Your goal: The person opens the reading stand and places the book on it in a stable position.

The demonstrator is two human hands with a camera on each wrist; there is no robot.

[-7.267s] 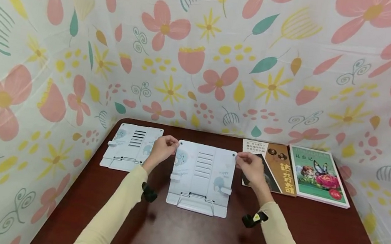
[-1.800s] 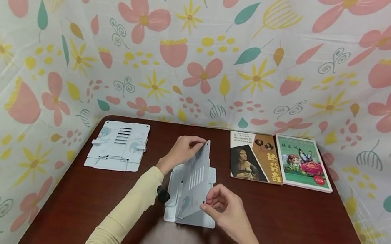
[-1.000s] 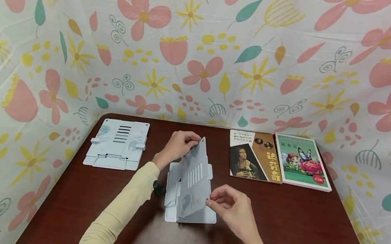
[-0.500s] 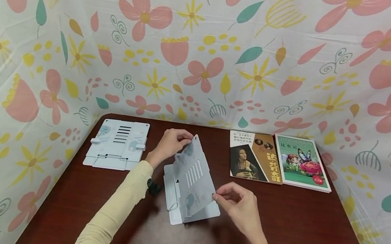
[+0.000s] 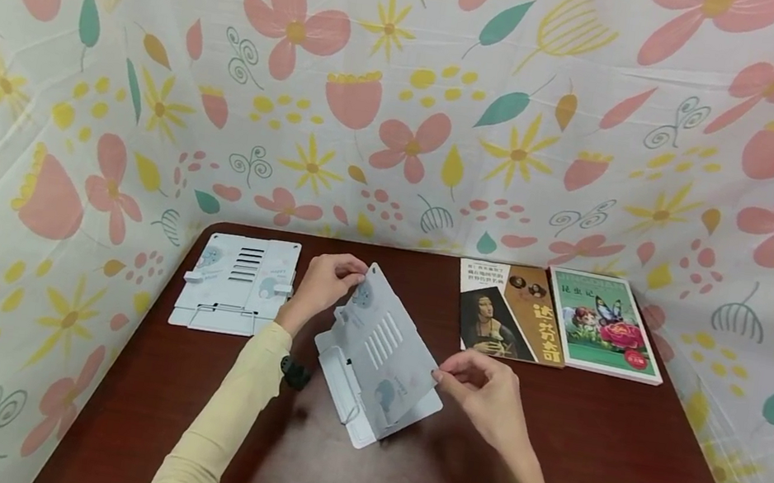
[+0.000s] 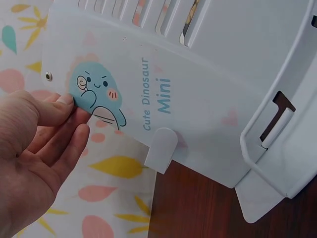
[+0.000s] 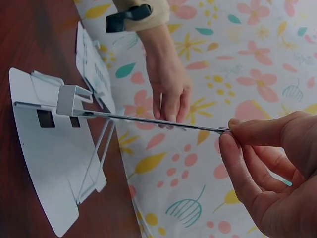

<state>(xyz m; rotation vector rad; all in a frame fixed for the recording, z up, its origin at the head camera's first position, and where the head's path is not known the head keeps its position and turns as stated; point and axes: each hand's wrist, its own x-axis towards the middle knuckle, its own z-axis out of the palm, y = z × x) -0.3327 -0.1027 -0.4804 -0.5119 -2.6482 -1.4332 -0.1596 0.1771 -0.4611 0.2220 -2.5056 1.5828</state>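
A white metal book stand (image 5: 381, 353) with slots and a blue cartoon dinosaur stands unfolded on the table, its back panel raised at a slant over the base. My left hand (image 5: 326, 287) pinches the panel's upper left edge between thumb and fingers, beside the dinosaur print (image 6: 96, 89). On the other side, my right hand (image 5: 481, 389) pinches the right corner of the panel with thumb and forefinger. Seen edge-on in the right wrist view, the panel (image 7: 163, 121) rises from the base plate (image 7: 49, 148), with a wire support (image 7: 96, 158) behind it.
A second, similar book stand (image 5: 238, 286) lies flat at the back left of the dark red table (image 5: 594, 464). Toward the back right lie a brown book with a portrait (image 5: 511, 314) and a green book (image 5: 603, 324). Flowered cloth (image 5: 409, 94) hangs behind.
Earlier the stand lay folded flat between both hands; its panel is now raised. Over the last second the stand has turned counterclockwise, the left hand moving left and the right hand slightly right.
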